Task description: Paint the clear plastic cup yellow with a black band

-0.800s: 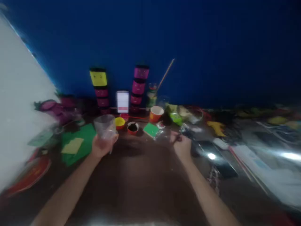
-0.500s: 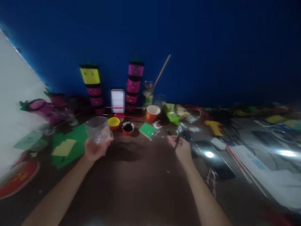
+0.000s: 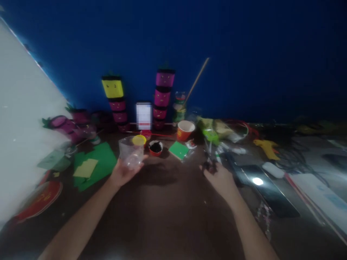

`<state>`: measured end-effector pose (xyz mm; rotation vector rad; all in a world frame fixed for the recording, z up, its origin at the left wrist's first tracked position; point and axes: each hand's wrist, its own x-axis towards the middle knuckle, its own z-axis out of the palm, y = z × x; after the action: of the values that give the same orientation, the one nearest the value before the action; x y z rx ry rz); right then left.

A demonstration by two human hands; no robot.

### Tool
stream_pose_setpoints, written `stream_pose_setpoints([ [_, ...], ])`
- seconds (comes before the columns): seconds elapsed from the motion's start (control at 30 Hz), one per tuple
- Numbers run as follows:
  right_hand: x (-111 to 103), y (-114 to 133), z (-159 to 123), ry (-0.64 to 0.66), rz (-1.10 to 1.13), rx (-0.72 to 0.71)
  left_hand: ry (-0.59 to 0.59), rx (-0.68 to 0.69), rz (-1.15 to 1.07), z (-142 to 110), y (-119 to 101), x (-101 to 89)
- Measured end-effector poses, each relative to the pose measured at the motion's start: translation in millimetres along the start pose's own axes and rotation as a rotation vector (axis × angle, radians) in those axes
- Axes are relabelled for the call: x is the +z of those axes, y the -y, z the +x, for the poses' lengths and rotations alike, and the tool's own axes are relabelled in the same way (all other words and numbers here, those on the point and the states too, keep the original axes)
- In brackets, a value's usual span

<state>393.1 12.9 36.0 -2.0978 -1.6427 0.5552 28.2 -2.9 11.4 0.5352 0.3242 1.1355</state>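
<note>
Clear plastic cup (image 3: 131, 154) sits in the left hand (image 3: 123, 172), fingers cupped round its base, approx 10 o'clock from frame center, above the brown table (image 3: 168, 209). Right hand (image 3: 221, 178) at 2 o'clock is curled on a small dark tool (image 3: 209, 164), too blurry to ID. Behind the cup: yellow bowl (image 3: 139, 140), red bowl w/ dark stuff (image 3: 155, 147), green pad (image 3: 178, 150). Further back, orange cup (image 3: 185, 130) & purple stacked pots (image 3: 163, 97) against the blue wall (image 3: 244, 54).

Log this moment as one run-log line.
left hand: holds clear plastic cup above brown table | right hand: on small dark tool, blurred | green paper left of cup
</note>
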Motion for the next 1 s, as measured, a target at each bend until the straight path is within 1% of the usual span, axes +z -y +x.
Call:
stream_pose_setpoints([
  [0.17, 0, 6, -1, -0.073, -0.115, -0.023, -0.026, -0.051, 0.04, 2, 7, 1.1],
  [0.27, 1, 10, -3, -0.103, -0.29, -0.054, -0.025, -0.112, 0.011, 3, 6, 3.1],
  [0.37, -1, 16, -6, -0.08, -0.459, -0.048, -0.022, -0.173, -0.016, 4, 4, 2.2],
  [0.47, -4, 22, -9, -0.03, -0.538, -0.037, -0.031, -0.199, -0.018, 5, 3, -1.8],
  [0.57, -6, 25, -10, -0.033, -0.56, -0.049, -0.017, -0.201, -0.008, 5, 3, -4.4],
  [0.67, -5, 25, -9, -0.099, -0.548, -0.072, 0.023, -0.206, 0.024, 5, 3, -2.5],
  [0.73, -3, 24, -9, -0.14, -0.509, -0.09, 0.058, -0.208, 0.059, 6, 4, 0.4],
  [0.87, 3, 22, -9, -0.148, -0.421, -0.132, 0.126, -0.216, 0.108, 6, 4, 4.5],
  [1.0, 10, 20, -9, -0.183, -0.404, -0.191, 0.138, -0.25, 0.124, 4, 2, 4.3],
])
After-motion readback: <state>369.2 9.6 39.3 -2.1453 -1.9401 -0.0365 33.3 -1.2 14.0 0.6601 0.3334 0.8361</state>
